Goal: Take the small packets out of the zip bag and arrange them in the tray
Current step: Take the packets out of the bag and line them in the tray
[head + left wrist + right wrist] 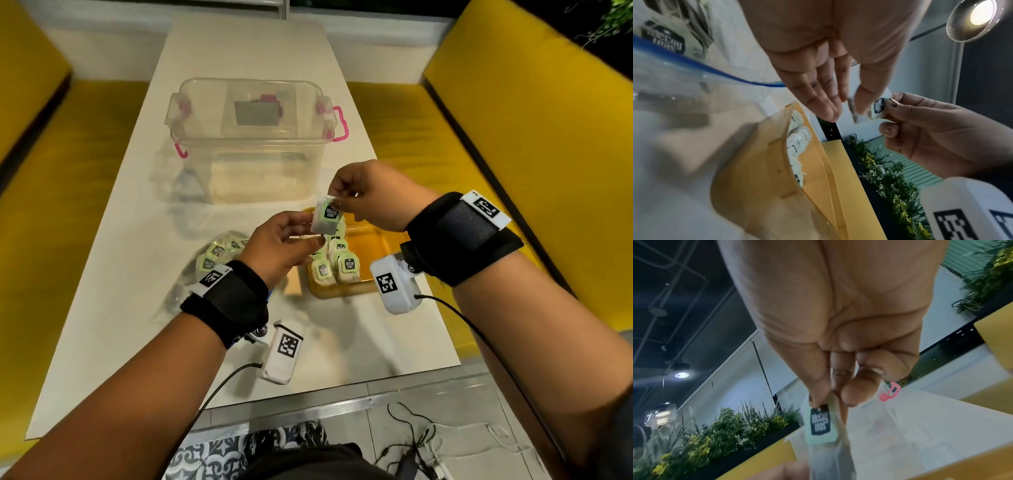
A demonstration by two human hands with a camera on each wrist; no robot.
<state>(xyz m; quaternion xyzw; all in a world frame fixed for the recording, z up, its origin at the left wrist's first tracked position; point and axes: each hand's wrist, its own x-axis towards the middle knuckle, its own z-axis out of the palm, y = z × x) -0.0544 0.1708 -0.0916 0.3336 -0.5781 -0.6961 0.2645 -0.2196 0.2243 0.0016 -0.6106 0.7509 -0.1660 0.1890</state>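
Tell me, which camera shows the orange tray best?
The head view: the orange tray shows whole, with tea bags arranged inside. The left wrist view shows its rim edge-on; the right wrist view does not clearly show it.

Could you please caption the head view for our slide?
Both hands, left hand and right hand, hold one packet above the tray.

Both hands meet over the tray [387, 240] — right hand [371, 195] pinches packet [327, 217] top, left hand [279, 245] holds its lower edge. Zip bag [205, 263] at 9 o'clock of tray; clear bin [250, 137] at 12 — more packets [337, 265] stand in tray.
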